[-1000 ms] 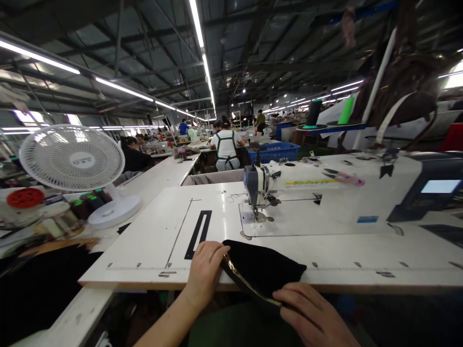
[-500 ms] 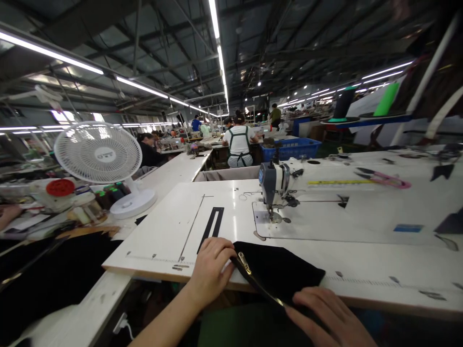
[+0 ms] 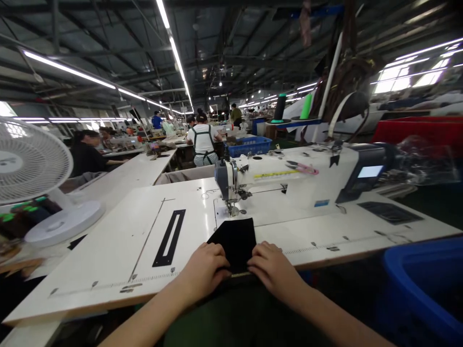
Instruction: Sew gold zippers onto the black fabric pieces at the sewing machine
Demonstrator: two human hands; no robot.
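Observation:
A black fabric piece (image 3: 237,238) with a zipper lies over the front edge of the sewing table. My left hand (image 3: 205,269) grips its left side, fingers bent over the cloth. On the opposite side my right hand (image 3: 272,268) pinches the cloth in the same way. Between the hands a thin gold strip of zipper teeth (image 3: 240,275) shows along the near edge; the zipper's pull is not visible. The cloth's far end reaches just short of the sewing machine's needle and presser foot (image 3: 231,208). Left of my hands lies a black slotted template (image 3: 169,237).
The white sewing machine (image 3: 289,180) carries pink-handled snips (image 3: 304,167) on top. A white fan (image 3: 68,212) stands at left, thread cones (image 3: 280,108) behind the machine. A blue tub (image 3: 423,260) is at lower right. Co-workers sit further back.
The view has swung right. My hands have drawn closer together, and the fabric has turned so its zipper edge faces me and its far end points toward the needle.

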